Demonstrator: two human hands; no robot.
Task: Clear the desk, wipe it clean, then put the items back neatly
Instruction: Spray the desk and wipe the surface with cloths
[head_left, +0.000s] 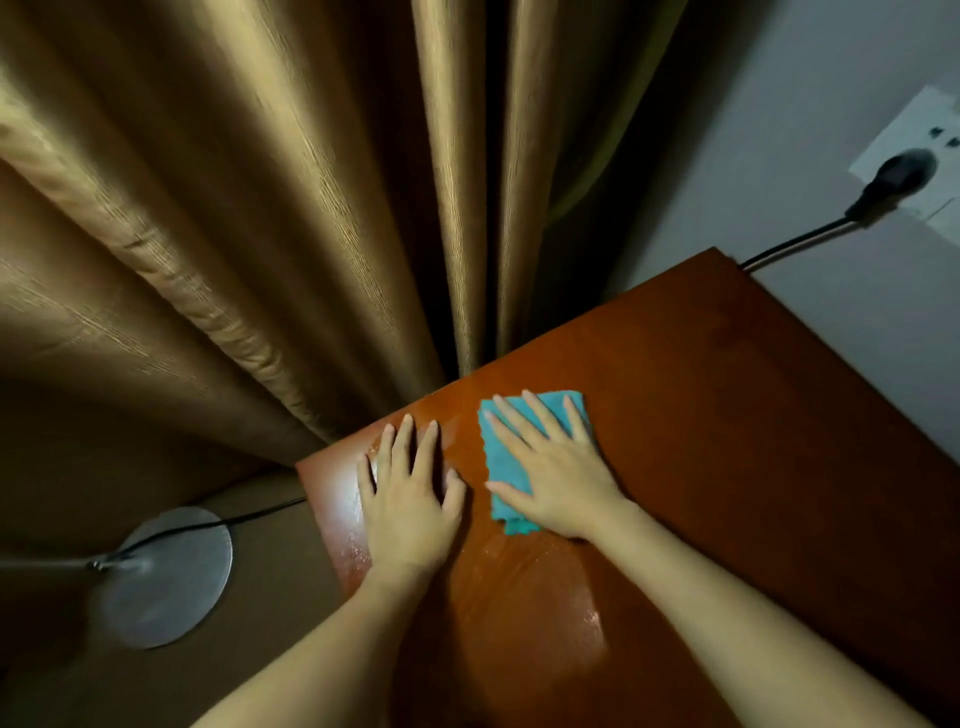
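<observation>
Both hands lie flat, fingers spread: left hand (410, 499) on desk (753, 415), right hand (558, 467) pressing cloth (501, 457).

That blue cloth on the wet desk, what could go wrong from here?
1. The desk shines wet near the left hand; that flat palm might slip.
2. The right hand presses the blue cloth flat; a long stroke could reach the black cable at the far corner.

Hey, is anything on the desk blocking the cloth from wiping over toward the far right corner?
Nothing visible does. The right hand presses the teal cloth flat on the desk, and the wood beyond it lies bare. The left hand rests on the other side.
</observation>
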